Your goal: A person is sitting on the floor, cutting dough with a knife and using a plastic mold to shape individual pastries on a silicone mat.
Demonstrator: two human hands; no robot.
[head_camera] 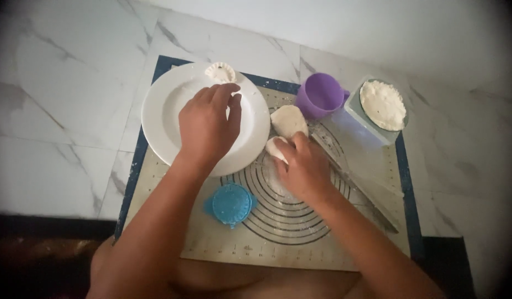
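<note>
Left hand [207,128] over plate [162,111]; right hand [303,169] perhaps grips dough [275,148].

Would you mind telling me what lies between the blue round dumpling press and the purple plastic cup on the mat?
In the head view, the right hand rests there on a white dough lump, between the blue press and purple cup.

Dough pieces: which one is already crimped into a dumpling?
The dumpling on the far rim of the white plate, with a fluted edge. The two dough lumps on the mat by the right hand are smooth and unshaped.
</note>
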